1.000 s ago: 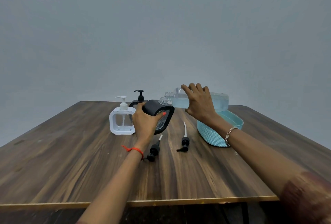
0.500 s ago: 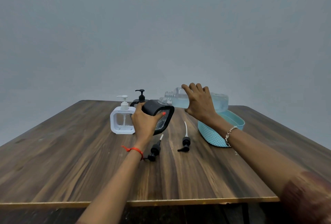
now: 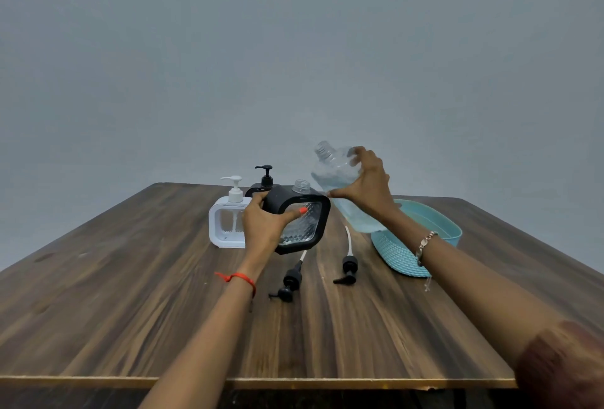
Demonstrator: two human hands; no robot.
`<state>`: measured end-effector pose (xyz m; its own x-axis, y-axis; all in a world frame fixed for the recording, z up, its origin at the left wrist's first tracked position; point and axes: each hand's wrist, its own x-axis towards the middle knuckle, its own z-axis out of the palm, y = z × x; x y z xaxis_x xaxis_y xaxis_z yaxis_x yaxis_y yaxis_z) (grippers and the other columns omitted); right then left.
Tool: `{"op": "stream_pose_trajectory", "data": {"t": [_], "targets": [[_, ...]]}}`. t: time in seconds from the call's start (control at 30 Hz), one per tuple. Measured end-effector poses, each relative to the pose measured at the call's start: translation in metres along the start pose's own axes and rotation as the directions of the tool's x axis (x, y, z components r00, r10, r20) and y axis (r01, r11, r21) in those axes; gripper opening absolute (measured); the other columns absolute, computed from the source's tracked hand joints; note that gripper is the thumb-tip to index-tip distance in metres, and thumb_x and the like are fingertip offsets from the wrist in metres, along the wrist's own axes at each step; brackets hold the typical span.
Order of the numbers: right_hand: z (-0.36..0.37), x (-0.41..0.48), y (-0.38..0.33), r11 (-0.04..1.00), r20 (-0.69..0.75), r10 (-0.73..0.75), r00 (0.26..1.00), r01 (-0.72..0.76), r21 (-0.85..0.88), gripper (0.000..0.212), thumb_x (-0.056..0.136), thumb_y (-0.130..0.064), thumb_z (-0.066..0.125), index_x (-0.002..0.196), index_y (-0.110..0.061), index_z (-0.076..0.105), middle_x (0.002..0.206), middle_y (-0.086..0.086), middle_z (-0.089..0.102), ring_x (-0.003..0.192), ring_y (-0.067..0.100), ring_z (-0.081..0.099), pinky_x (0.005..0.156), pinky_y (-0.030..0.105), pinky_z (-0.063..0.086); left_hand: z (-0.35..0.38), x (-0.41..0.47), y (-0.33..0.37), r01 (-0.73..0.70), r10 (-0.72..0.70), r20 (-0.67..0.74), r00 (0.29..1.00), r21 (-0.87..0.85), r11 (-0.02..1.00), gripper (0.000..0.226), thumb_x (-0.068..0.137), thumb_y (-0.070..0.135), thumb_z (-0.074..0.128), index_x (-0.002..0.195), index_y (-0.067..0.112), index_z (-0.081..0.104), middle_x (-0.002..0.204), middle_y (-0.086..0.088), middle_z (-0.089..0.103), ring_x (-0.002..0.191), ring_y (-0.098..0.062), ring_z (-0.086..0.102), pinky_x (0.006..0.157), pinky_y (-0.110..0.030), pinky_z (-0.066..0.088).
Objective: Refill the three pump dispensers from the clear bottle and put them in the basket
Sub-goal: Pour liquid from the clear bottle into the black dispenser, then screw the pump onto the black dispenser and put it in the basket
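My left hand (image 3: pixel 264 225) sits at 12 o'clock, arm stretched forward, grip wrapped round the dispenser (image 3: pixel 299 220), thumb across its face. My right hand (image 3: pixel 367 180) is up at 1 o'clock, wrist bent, fingers clasping the tilted bottle (image 3: pixel 340 186).

Pumps (image 3: pixel 347 273) left of basket (image 3: pixel 395 253)

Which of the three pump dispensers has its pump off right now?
The black dispenser tilted in the left hand: its threaded neck is bare. The white dispenser and the other black one behind still carry their pumps.
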<state>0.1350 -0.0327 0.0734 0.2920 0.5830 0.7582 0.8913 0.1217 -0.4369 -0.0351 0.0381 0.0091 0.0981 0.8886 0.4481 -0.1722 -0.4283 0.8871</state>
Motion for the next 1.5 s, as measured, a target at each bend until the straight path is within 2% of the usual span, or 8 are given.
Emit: {"op": "stream_pose_trajectory", "data": {"t": [0.23, 0.53, 0.77, 0.97, 1.1, 1.2, 1.33, 1.5], "targets": [[0.021, 0.012, 0.017, 0.898, 0.101, 0.225, 0.969, -0.247, 0.364, 0.068, 0.05, -0.016, 0.091, 0.104, -0.019, 0.05, 0.1, 0.006, 0.057, 0.089, 0.021, 0.055, 0.075, 0.032, 0.049, -0.012, 0.011, -0.012, 0.056, -0.055, 0.018, 0.998, -0.07, 0.996, 0.053, 0.055, 0.01, 0.088, 0.1, 0.014, 0.06, 0.089, 0.005, 0.067, 0.08, -0.008, 0.065, 0.063, -0.012, 0.051], [0.054, 0.01, 0.05, 0.801, 0.175, 0.327, 0.928, -0.371, 0.47, 0.067, 0.055, -0.008, 0.088, 0.111, -0.017, 0.052, 0.1, 0.003, 0.058, 0.079, 0.004, 0.055, 0.052, 0.003, 0.043, -0.029, 0.029, -0.03, 0.073, -0.073, 0.011, 0.997, -0.049, 0.996, 0.058, 0.055, 0.011, 0.088, 0.106, 0.008, 0.061, 0.089, 0.003, 0.069, 0.076, -0.006, 0.066, 0.062, -0.014, 0.052], [0.071, 0.008, 0.078, 0.684, 0.342, 0.296, 0.892, -0.448, 0.576, 0.07, 0.053, -0.001, 0.086, 0.114, -0.021, 0.056, 0.112, 0.005, 0.065, 0.104, 0.022, 0.061, 0.086, 0.033, 0.054, -0.03, 0.033, -0.034, 0.069, -0.065, 0.052, 0.997, -0.09, 0.994, 0.052, 0.057, 0.007, 0.087, 0.103, 0.009, 0.062, 0.088, 0.003, 0.069, 0.077, -0.007, 0.067, 0.065, -0.017, 0.054], [0.057, 0.015, 0.081, 0.718, 0.511, 0.186, 0.839, -0.471, 0.513, 0.08, 0.061, -0.015, 0.082, 0.129, -0.008, 0.042, 0.123, 0.006, 0.058, 0.111, 0.022, 0.057, 0.078, 0.019, 0.053, -0.032, 0.036, -0.037, 0.095, -0.08, 0.095, 0.992, -0.167, 0.981, 0.049, 0.059, 0.003, 0.084, 0.103, 0.007, 0.062, 0.092, -0.002, 0.07, 0.079, -0.01, 0.069, 0.064, -0.018, 0.056], [0.053, -0.009, 0.061, 0.932, 0.114, 0.259, 0.959, -0.279, 0.23, 0.078, 0.07, -0.035, 0.078, 0.132, -0.016, 0.034, 0.128, 0.001, 0.039, 0.113, 0.013, 0.044, 0.091, 0.023, 0.042, -0.033, 0.042, -0.035, 0.088, -0.064, 0.108, 0.992, -0.231, 0.969, 0.043, 0.058, 0.003, 0.083, 0.097, 0.009, 0.066, 0.09, -0.003, 0.072, 0.077, -0.012, 0.071, 0.064, -0.022, 0.056], [0.058, -0.049, 0.041, 0.995, -0.069, -0.093, 0.993, 0.095, 0.027, 0.038, 0.067, -0.007, 0.07, 0.1, -0.007, 0.052, 0.104, 0.008, 0.046, 0.097, 0.021, 0.047, 0.081, 0.03, 0.044, -0.033, 0.048, -0.029, 0.096, -0.06, 0.142, 0.988, -0.26, 0.961, 0.043, 0.053, 0.008, 0.084, 0.093, 0.011, 0.067, 0.089, -0.003, 0.073, 0.08, -0.017, 0.071, 0.068, -0.027, 0.057], [0.062, -0.08, 0.025, 0.928, 0.268, -0.356, 0.895, 0.371, -0.008, 0.025, 0.067, 0.004, 0.064, 0.09, -0.005, 0.062, 0.099, 0.013, 0.056, 0.091, 0.017, 0.05, 0.084, 0.009, 0.036, -0.034, 0.051, -0.021, 0.104, -0.053, 0.17, 0.984, -0.309, 0.945, 0.046, 0.046, 0.014, 0.082, 0.089, 0.011, 0.067, 0.08, 0.002, 0.075, 0.076, -0.015, 0.07, 0.066, -0.027, 0.057], [0.083, -0.086, 0.013, 0.872, 0.841, -0.298, 0.452, 0.487, 0.048, 0.049, 0.076, 0.006, 0.051, 0.123, -0.007, 0.056, 0.122, 0.013, 0.055, 0.11, 0.026, 0.044, 0.094, 0.04, 0.041, -0.035, 0.049, -0.018, 0.118, -0.057, 0.189, 0.98, -0.326, 0.938, 0.046, 0.048, 0.013, 0.082, 0.091, 0.008, 0.066, 0.079, 0.002, 0.075, 0.074, -0.014, 0.07, 0.064, -0.026, 0.056]]}}
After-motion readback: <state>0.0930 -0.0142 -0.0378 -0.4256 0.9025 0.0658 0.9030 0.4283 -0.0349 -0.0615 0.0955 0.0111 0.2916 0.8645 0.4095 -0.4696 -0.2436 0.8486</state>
